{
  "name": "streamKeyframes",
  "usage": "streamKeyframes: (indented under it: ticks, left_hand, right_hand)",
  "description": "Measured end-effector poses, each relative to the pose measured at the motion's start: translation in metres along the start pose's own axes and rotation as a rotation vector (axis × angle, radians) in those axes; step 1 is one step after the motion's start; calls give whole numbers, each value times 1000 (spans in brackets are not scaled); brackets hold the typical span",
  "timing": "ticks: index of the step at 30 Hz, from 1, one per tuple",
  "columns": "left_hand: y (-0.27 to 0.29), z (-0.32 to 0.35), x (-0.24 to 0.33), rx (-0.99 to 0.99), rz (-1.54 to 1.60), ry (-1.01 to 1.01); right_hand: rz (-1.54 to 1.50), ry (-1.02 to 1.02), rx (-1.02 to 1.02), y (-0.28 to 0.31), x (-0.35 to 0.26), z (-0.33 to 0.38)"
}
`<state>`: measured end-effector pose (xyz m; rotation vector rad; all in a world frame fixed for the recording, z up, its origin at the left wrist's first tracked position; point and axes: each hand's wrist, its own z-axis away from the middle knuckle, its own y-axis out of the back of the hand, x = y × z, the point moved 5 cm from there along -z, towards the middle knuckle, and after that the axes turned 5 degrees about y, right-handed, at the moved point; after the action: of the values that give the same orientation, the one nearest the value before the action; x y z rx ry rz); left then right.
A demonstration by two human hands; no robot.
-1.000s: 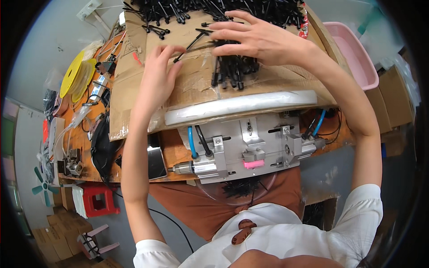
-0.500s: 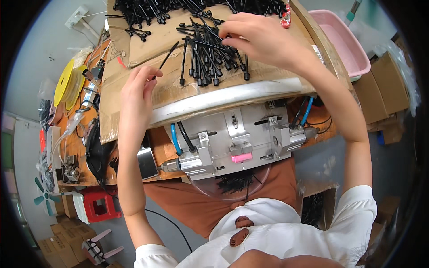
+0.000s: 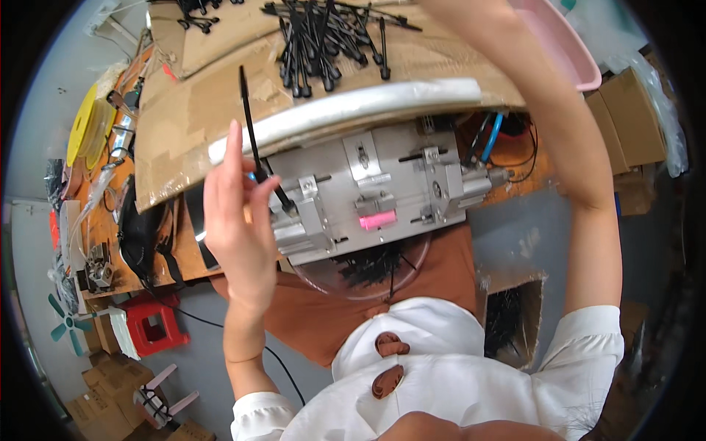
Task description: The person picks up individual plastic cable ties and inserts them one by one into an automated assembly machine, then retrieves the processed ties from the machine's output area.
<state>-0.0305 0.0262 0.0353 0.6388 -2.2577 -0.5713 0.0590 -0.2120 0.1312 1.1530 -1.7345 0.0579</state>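
My left hand [image 3: 243,220] is in front of the left part of a metal fixture [image 3: 349,165]. Between its thumb and fingers it pinches a thin black rod [image 3: 248,114], which stands upright with its thicker end down beside the left clamp block [image 3: 310,213]. My right arm [image 3: 566,132] reaches up past the top edge. Only the wrist end of my right hand [image 3: 463,11] shows there, and its fingers are cut off. Just left of it, a pile of black rods with knobbed ends [image 3: 316,44] lies on cardboard [image 3: 198,103]. A pink block [image 3: 377,220] sits at the fixture's front.
A white rolled strip [image 3: 353,106] runs along the cardboard's near edge. Below the fixture, a clear round bowl [image 3: 309,272] holds black pieces on my lap. At right are a pink basin [image 3: 570,44] and a carton [image 3: 540,309]. A red stool [image 3: 165,331] stands lower left.
My left hand has come nearer and right, swinging the black rod upright over the fixture. My right hand has left the pile and moved mostly past the top edge. The view has shifted.
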Motion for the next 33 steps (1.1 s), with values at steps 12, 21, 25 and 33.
streamKeyframes:
  ticks: [12,21,25,33]
  left_hand:
    - [-70,128,52,-398,-198,10]
    - [-80,129,58,-461,-315,39]
    - [-84,128,58,-486,-327,32]
    - [-41,89,54,-436,-154,14]
  right_hand:
    - [-1438,-729,13,10,48,71]
    - [-1664,-650,528,58,18,126]
    - [-1567,-743,403,84,1,152]
    - [-1342,-369,127,118,-141,207]
